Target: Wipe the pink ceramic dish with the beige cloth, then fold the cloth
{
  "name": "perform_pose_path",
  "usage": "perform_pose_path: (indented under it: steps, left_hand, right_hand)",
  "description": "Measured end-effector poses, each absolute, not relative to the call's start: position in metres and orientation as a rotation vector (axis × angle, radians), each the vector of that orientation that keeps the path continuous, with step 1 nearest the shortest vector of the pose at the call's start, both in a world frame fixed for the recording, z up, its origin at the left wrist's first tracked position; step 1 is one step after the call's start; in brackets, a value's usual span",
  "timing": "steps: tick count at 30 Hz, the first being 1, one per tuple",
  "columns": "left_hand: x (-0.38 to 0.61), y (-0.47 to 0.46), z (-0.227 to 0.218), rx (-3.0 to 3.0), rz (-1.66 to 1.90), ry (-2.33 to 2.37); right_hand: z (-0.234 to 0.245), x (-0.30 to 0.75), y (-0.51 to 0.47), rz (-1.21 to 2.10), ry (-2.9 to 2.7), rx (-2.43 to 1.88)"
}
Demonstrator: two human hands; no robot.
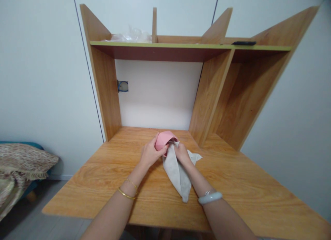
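Pink vessel [163,138] held over the desk [98,188], cloth [176,173] at its mouth

The vessel was held tilted near the middle of the desk, in front of the shelf unit's lower opening, well apart from the side panel [104,92] and the divider [210,98]. The desk's front edge was crossed by both forearms; wooden surface was left on either side of them for sideways movement. Whether the vessel was touching the desk could not be told.

Its left side was clasped by the left hand [150,152], the fingers closed around the wall and the thumb laid by the rim. The grey-white cloth was bunched in the curled right hand [183,155], whose fingertips were hidden at the mouth. Part of the cloth was tucked against the opening, and its tail was draped toward the front edge.

Above, clear plastic [133,36] was held in the upper left compartment; a black object [244,43] was laid on the shelf at right.
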State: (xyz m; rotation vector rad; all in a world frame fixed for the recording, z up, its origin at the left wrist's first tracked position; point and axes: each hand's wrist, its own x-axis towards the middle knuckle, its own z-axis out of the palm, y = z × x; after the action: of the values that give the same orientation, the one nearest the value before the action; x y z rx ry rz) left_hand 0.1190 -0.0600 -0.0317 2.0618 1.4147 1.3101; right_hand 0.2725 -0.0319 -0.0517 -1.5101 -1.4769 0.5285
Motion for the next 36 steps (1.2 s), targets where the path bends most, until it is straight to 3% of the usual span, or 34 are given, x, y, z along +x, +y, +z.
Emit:
perform_pose_path:
  steps: [5, 12, 18, 36]
  left_hand:
    - [0.126, -0.051, -0.046, 1.778, 1.410, 1.062]
    - [0.132, -0.050, -0.053, 1.764, 1.367, 0.836]
    - [0.127, -0.053, -0.045, 1.891, 1.444, 1.033]
    - [0.123, -0.065, -0.027, 2.149, 1.253, 1.493]
  right_hand:
    - [-0.055, 0.279, -0.025, 0.515, -1.402, -1.480]
    - [-0.062, 0.275, -0.024, 0.785, -1.282, -1.278]
    - [-0.062, 0.270, -0.027, 0.835, -1.326, -1.271]
    - [-0.050, 0.276, -0.031, 0.536, -1.508, -1.519]
